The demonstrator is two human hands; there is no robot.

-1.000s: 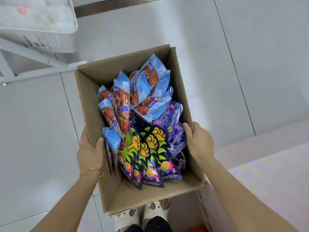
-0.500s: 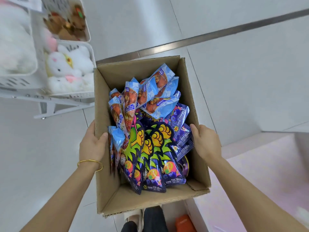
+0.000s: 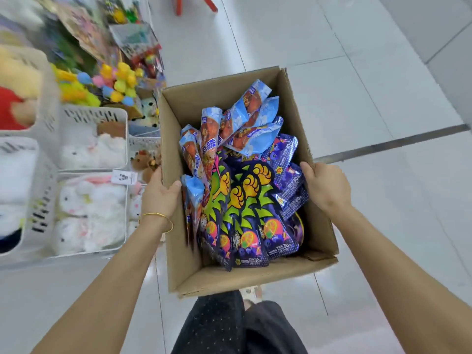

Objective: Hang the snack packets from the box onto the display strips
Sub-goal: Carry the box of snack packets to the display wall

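Cardboard box [image 3: 190,267] held over the tiled floor [image 3: 357,98]. Left grip [image 3: 159,198] is clamped on its left wall, thumb inside; right grip [image 3: 325,185] is clamped on the right wall. Snack packets [image 3: 245,208] fill the box, blue ones toward its far wall, purple ones nearer.

Matt brown cardboard box [image 3: 178,233] holds glossy plastic-film snack packets [image 3: 245,215] above shiny floor tiles [image 3: 357,72].

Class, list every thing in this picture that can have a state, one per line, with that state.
cardboard box: open-topped, carried by its side walls.
left hand: grips the left wall, thumb inside.
right hand: grips the right wall.
blue packets: loose in the far half.
purple packets: overlapped in the near half.
white basket: holds plush toys.
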